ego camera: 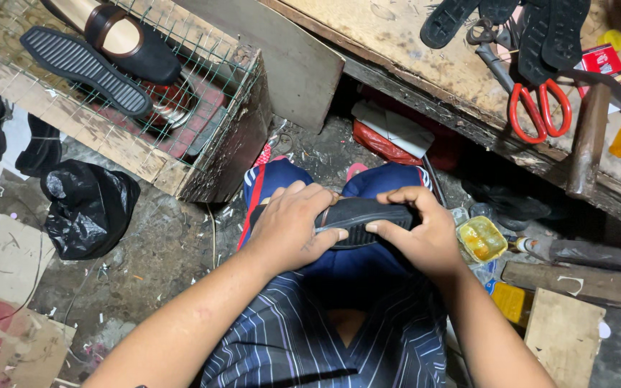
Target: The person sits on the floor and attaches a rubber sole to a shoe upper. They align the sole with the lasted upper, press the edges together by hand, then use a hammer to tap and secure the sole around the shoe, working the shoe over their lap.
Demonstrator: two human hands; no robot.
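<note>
We hold a black shoe sole over our lap, gripped at both ends. Our left hand is curled closed around its left end, fingers folded over the upper edge and the thumb pressed flat on the ribbed tread below. Our right hand is clamped on the opposite end in the same way, fingers bent over the top and the thumb reaching in along the tread, so the two thumbs nearly meet at the sole's middle. Just to the right of the right hand sits a small yellow glue tub, close beside the wrist but not touching. Well above the right hand, on the worn wooden bench, lie red-handled scissors, a hammer and further black soles. Above and to the left of the left hand stands a wire-mesh crate carrying another ribbed sole and a black shoe. Far left of the left hand, a crumpled black plastic bag rests on the floor
</note>
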